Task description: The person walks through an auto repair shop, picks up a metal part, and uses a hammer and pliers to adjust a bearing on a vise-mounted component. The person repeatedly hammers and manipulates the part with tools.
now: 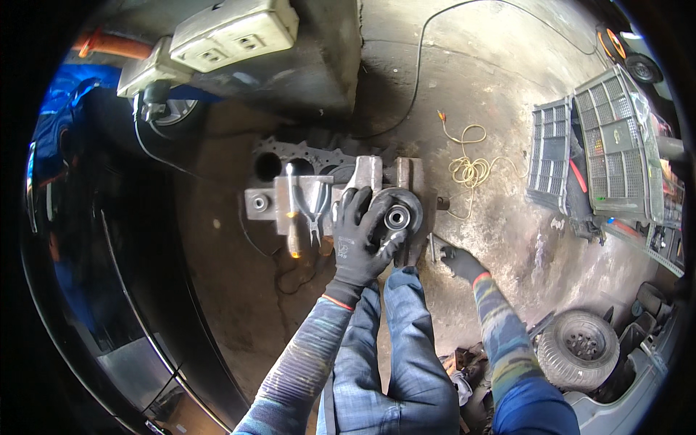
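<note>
My left hand [357, 243], in a black glove, is wrapped against the left side of a dark round pulley-like part [412, 205] with a bearing ring [397, 217] in its middle. The part rests on the jaws of a metal bench vise [369, 172]. Off to the right, my gloved right hand [464, 262] is closed on a short metal tool [433, 247]; its exact kind is unclear. On the vise's flat left portion lie a screwdriver [293, 235] with an amber handle and pliers [315, 212] with their handles spread.
An engine block [297, 151] sits behind the vise. A coiled pale cord [471, 172] lies on the floor at right, near grey crates [616, 145]. A wheel [580, 346] is at lower right, a dark car body [138, 290] at left. An outlet box [235, 38] hangs upper left.
</note>
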`<action>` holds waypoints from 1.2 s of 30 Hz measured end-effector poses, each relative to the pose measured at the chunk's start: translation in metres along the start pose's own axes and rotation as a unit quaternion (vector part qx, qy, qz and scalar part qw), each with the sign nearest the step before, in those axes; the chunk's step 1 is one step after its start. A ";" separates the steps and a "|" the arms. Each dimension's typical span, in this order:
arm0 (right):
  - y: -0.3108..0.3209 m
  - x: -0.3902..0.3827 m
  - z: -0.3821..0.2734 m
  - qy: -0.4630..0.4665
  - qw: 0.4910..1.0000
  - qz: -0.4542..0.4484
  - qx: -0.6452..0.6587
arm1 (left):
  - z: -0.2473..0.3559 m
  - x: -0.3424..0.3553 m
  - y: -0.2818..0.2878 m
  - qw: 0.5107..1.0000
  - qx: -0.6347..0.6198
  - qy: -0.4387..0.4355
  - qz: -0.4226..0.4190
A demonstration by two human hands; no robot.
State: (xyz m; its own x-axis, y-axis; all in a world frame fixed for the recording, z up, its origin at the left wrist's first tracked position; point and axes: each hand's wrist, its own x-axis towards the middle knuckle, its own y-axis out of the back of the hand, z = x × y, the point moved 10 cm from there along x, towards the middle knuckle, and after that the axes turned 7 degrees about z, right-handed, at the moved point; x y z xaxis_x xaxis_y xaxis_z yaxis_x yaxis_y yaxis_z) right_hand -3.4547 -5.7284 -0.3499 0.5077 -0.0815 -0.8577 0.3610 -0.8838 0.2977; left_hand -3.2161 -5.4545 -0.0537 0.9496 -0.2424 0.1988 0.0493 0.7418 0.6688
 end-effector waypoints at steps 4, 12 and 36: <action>-0.033 -0.037 0.094 -0.082 0.996 0.021 -0.041 | 0.001 0.000 -0.001 1.000 -0.005 -0.003 -0.004; -0.044 0.024 0.089 -0.028 0.940 0.148 -0.306 | -0.006 -0.004 -0.004 1.000 -0.012 -0.018 0.009; -0.060 0.103 0.115 -0.044 0.970 0.181 -0.154 | -0.014 -0.014 -0.001 1.000 0.014 0.003 -0.004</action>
State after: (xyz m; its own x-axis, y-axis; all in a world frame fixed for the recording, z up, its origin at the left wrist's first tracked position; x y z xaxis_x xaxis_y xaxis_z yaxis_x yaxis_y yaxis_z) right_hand -3.5140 -5.7373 -0.5044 0.5807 -0.4123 -0.7021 0.3947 -0.6116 0.6856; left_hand -3.2250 -5.4429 -0.0667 0.9510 -0.2441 0.1897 0.0474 0.7215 0.6908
